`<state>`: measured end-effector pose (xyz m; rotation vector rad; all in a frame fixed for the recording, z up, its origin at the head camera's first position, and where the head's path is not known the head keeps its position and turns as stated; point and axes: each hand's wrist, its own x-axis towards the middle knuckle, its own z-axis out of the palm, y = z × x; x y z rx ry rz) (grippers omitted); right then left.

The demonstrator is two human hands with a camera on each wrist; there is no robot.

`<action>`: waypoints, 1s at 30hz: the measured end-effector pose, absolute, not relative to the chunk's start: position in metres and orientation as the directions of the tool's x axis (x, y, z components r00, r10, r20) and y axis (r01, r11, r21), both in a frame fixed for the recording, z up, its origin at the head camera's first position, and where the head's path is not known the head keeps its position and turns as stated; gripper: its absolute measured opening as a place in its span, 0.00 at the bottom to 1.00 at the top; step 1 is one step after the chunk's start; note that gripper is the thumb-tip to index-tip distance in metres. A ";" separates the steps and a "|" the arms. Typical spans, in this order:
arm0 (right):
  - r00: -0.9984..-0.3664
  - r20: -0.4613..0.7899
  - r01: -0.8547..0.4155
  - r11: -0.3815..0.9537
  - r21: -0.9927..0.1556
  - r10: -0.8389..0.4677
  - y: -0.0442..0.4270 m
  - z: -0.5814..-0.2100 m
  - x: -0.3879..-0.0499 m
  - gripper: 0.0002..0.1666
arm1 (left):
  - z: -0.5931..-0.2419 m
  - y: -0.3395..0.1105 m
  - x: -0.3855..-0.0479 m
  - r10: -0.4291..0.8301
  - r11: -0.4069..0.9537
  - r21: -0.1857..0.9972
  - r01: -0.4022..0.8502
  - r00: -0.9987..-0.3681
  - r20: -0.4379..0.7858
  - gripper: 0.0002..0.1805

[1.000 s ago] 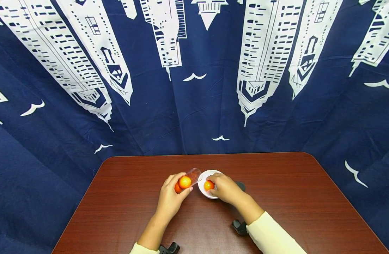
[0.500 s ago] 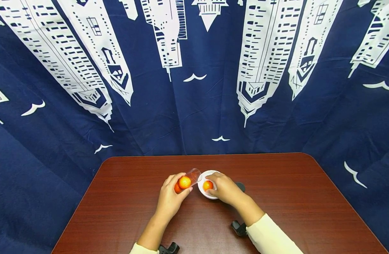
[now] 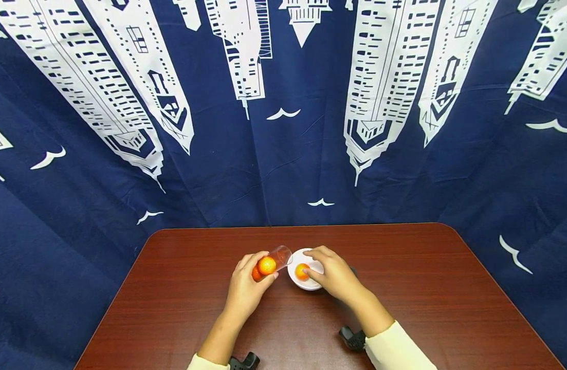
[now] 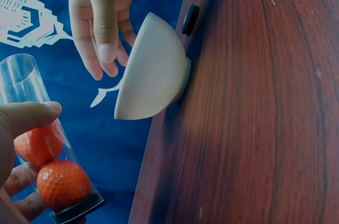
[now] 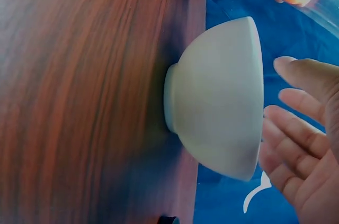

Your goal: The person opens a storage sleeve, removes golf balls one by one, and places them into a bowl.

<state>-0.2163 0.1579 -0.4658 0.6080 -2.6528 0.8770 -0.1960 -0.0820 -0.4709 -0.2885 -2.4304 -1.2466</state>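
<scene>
My left hand [image 3: 244, 290] holds a clear tube [image 3: 280, 255], tilted with its open end toward a white bowl [image 3: 309, 284]. Two orange dimpled balls [image 4: 63, 184] sit inside the tube, against its black end cap [image 4: 78, 209]. An orange ball [image 3: 302, 272] lies in the bowl. Over the bowl's right side is my right hand [image 3: 337, 275], its fingers spread and holding nothing. In the right wrist view that hand [image 5: 307, 139] is just above the rim of the bowl [image 5: 220, 99], whose inside is hidden there.
A small dark disc [image 4: 190, 20] lies on the brown table [image 3: 195, 303] beyond the bowl, mostly covered by my right hand in the head view. A blue cloth [image 3: 283, 169] with white building prints hangs behind the table.
My right hand has let go of the ball in the bowl, opened its fingers and moved slightly up and to the right. My left hand and the tube have barely moved.
</scene>
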 end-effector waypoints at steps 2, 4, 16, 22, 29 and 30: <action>-0.858 0.422 -0.492 0.707 -0.508 -0.294 0.160 -0.467 -0.216 0.25 | -0.471 -0.082 -0.196 0.011 0.589 0.720 0.367 -0.895 0.447 0.28; -0.844 0.453 -0.513 0.678 -0.526 -0.287 0.161 -0.468 -0.215 0.26 | -0.471 -0.081 -0.195 0.013 0.596 0.710 0.376 -0.888 0.460 0.28; -0.842 0.491 -0.528 0.528 -0.665 -0.222 0.167 -0.464 -0.203 0.26 | -0.469 -0.077 -0.195 0.046 0.663 0.632 0.400 -0.865 0.500 0.29; -0.855 0.477 -0.513 0.458 -0.726 -0.202 0.167 -0.462 -0.196 0.27 | -0.466 -0.073 -0.194 0.082 0.733 0.534 0.422 -0.834 0.546 0.31; -0.862 0.464 -0.505 0.393 -0.768 -0.202 0.166 -0.464 -0.191 0.26 | -0.465 -0.071 -0.194 0.134 0.785 0.412 0.463 -0.776 0.616 0.32; -0.863 0.461 -0.504 0.386 -0.773 -0.205 0.166 -0.465 -0.190 0.26 | -0.465 -0.071 -0.193 0.143 0.791 0.395 0.467 -0.769 0.623 0.32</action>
